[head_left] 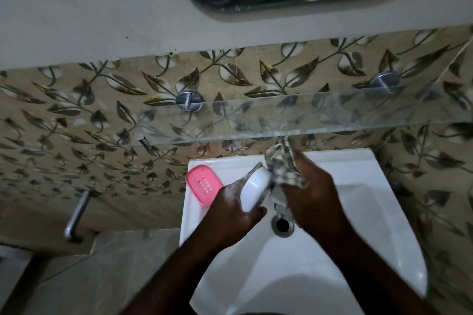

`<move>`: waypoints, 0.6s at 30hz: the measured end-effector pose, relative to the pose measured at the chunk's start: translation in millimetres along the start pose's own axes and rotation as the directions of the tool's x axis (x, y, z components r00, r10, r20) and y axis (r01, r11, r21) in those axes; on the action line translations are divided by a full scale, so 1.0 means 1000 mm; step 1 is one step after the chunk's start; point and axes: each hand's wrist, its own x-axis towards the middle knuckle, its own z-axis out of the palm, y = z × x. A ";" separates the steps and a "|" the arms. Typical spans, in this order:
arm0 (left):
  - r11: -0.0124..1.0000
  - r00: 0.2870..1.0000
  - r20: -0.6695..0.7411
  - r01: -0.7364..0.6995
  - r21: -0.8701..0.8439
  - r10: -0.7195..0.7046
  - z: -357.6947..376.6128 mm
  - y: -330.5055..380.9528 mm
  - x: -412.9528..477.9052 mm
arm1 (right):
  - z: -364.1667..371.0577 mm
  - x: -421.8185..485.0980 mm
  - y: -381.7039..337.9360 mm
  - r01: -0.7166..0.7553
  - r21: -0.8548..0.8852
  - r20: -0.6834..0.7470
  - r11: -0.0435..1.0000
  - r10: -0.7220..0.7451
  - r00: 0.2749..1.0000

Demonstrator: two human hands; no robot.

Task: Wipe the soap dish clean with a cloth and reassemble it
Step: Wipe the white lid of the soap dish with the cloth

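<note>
Over white washbasin [358,166], both forearms reach in from near edge. Left hand [230,210] wraps thumb and fingers round white soap dish shell [256,186], held tilted above basin's back-left part. Right hand [314,194] clutches checked cloth [284,169], bunched against shell's far right end. Glass shelf [307,115] juts close above cloth; open bowl below hands, drain [282,225] between wrists. Pink slotted tray [203,184] lies separate on basin's back-left rim corner, just beside left hand.

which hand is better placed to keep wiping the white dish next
Right, probably. The right hand grips the cloth, which touches the white dish. The left hand holds that dish over the sink, so it is occupied.
</note>
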 end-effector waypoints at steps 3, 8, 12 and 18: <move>0.998 0.995 -0.068 -0.069 0.014 0.070 0.000 0.003 0.005 | 0.018 -0.014 0.000 0.317 -0.436 0.094 0.842 -0.307 0.947; 0.985 0.982 -0.093 -0.157 0.068 0.163 -0.011 0.010 0.001 | 0.028 -0.023 0.009 0.419 -0.637 0.194 0.647 -0.391 0.900; 0.968 0.983 -0.049 -0.164 0.190 0.176 -0.004 0.017 -0.005 | 0.025 -0.008 0.014 0.287 -0.516 0.083 0.807 -0.286 0.955; 0.960 0.984 -0.112 -0.106 0.258 0.138 0.000 0.009 -0.013 | 0.036 -0.026 -0.003 0.524 -0.496 0.302 0.692 -0.429 0.852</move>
